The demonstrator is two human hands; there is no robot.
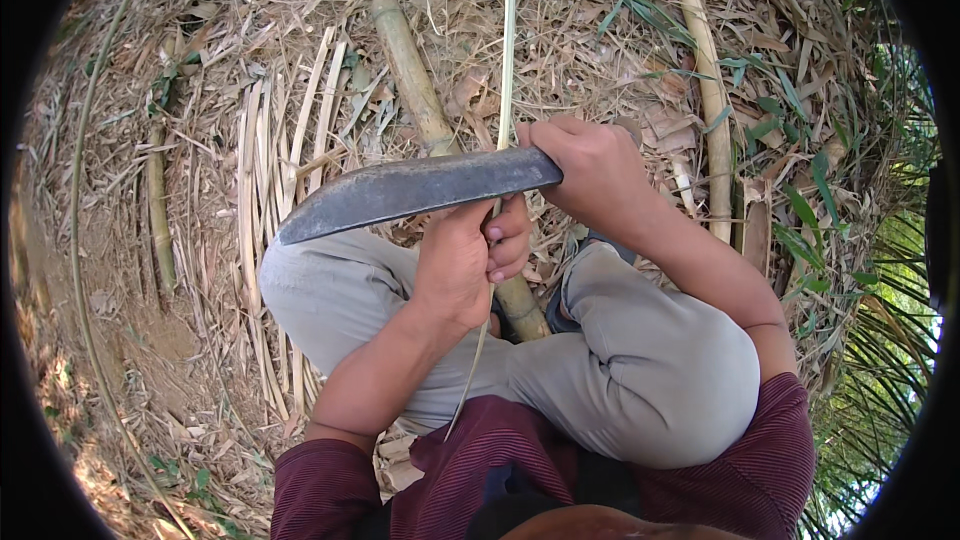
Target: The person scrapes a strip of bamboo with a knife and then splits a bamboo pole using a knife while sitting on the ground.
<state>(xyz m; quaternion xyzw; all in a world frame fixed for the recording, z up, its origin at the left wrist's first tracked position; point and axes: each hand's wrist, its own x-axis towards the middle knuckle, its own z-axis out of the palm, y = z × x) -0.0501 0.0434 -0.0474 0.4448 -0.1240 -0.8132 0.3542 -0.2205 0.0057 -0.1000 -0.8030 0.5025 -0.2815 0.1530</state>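
My right hand [590, 165] is closed around the handle of a machete [425, 188], whose wide dark blade reaches left across the front of me. Just under the blade, my left hand [475, 250] grips a thin bamboo strip [507, 50]. The strip runs away from me to the top of the view, and its tail hangs down toward my lap. Blade and strip cross right above my left fingers; whether the edge bites into the strip is hidden. Part of the machete's handle is covered by my right fingers.
A thick bamboo pole [410, 65] lies on the ground ahead and runs beneath the blade between my legs. Several split bamboo strips [255, 160] lie to the left. Another long pole [712, 110] lies at the right. Dry leaves [590, 70] cover the ground, with green bamboo foliage [880, 360] at far right.
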